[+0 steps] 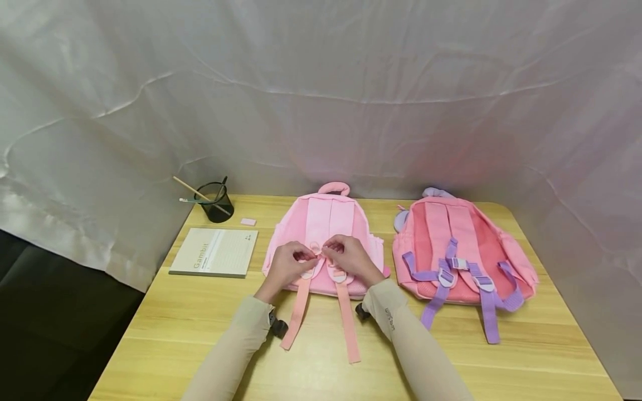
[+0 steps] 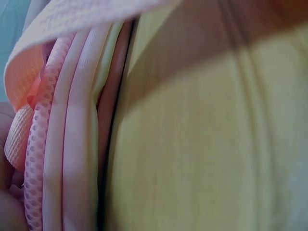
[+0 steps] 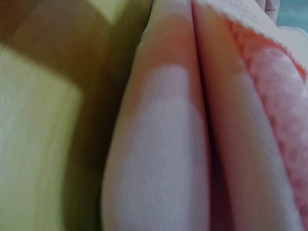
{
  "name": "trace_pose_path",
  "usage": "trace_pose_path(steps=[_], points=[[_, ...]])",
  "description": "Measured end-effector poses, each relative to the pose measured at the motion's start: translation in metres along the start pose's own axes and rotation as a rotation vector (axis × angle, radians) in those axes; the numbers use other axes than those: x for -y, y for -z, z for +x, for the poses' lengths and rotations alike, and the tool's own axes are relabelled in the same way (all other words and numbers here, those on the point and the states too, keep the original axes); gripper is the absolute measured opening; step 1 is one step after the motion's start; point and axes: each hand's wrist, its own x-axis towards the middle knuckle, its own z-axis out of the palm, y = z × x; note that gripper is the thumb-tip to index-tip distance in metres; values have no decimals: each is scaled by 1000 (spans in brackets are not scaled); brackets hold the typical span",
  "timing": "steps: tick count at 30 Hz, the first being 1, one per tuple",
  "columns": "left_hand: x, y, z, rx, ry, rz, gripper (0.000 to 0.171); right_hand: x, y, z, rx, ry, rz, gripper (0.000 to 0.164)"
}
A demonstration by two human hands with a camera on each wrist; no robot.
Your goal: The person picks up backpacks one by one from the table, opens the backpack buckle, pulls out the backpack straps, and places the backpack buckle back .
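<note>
A light pink backpack (image 1: 319, 214) lies with its shoulder straps facing up in the head view. Over its lower middle, my left hand (image 1: 288, 266) and right hand (image 1: 353, 259) meet almost fingertip to fingertip. Each pinches a short salmon-pink strap (image 1: 321, 253) between thumb and fingers; the fingers hide most of it. Two loose salmon webbing ends, one on the left (image 1: 299, 314) and one on the right (image 1: 348, 328), hang past the bag's bottom onto the table. The left wrist view shows webbing (image 2: 86, 17) across the bag's layered edge; the right wrist view shows pink fabric (image 3: 159, 130) close up.
To the right lies a darker pink backpack (image 1: 481, 228) with purple straps, its chest buckle fastened. At left are a notebook (image 1: 213, 250), a small pink eraser (image 1: 248, 221) and a black mesh pen holder (image 1: 218, 209) with pencils. Grey curtain (image 1: 321, 111) borders the wooden table (image 1: 200, 334).
</note>
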Motion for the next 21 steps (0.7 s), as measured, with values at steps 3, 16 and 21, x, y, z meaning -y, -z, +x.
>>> trace_pose_path(steps=[3, 16, 21], points=[[0, -1, 0, -7, -1, 14, 9, 1, 0, -1, -3, -3, 1, 13], [-1, -3, -1, -29, -36, 37, 9, 4, -1, -1, -12, -5, 46, 14], [1, -4, -1, -41, -53, 37, 9, 4, -1, -2, -6, 4, 31, 15]])
